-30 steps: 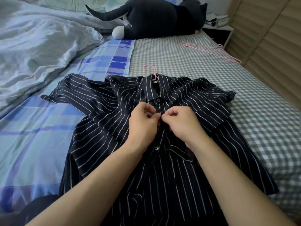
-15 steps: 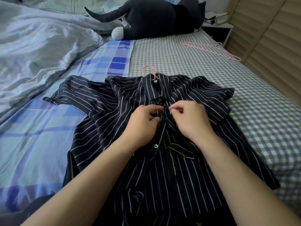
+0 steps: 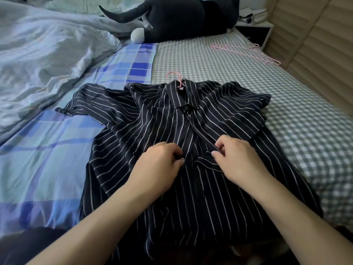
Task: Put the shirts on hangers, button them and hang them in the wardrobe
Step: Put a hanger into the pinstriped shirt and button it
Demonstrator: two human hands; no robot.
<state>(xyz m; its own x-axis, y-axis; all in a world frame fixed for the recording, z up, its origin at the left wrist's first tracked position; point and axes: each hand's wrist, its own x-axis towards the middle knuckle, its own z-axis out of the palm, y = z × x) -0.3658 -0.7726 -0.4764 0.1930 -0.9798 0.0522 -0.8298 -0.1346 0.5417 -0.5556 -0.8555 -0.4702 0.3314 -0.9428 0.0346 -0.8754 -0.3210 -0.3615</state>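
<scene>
Pinching the left edge of the shirt front, the left hand (image 3: 159,165) is curling its fingers round the cloth right where a small button (image 3: 182,159) is showing at its fingertips; that grip is presenting the button so it can be pushed across. To its right, the right hand (image 3: 236,159) is pinching the opposite placket edge (image 3: 205,140) between thumb and forefinger, lifting it slightly so the buttonhole side is sitting over the gap. Whether a buttonhole lies under those fingers cannot be told.

Both hands are working on the dark striped shirt (image 3: 219,188), which is lying face up on the bed (image 3: 191,54), spread flat so the two fronts are meeting down the middle. It is straddling the seam between the blue plaid sheet (image 3: 47,169) on the left and the green check sheet (image 3: 305,131) on the right. A pink hanger hook (image 3: 173,74) is poking out above the collar, so the hanger is already inside. The collar button (image 3: 186,107) is looking fastened, and below it the fronts are gaping open down to the hands, which suggests the buttoning is in its early part.

Further off, a crumpled pale quilt (image 3: 47,54) is lying at far left, a dark plush toy (image 3: 181,14) at the head of the bed, and spare pink hangers (image 3: 248,52) are waiting near the right edge beside the slatted wardrobe doors (image 3: 315,44).
</scene>
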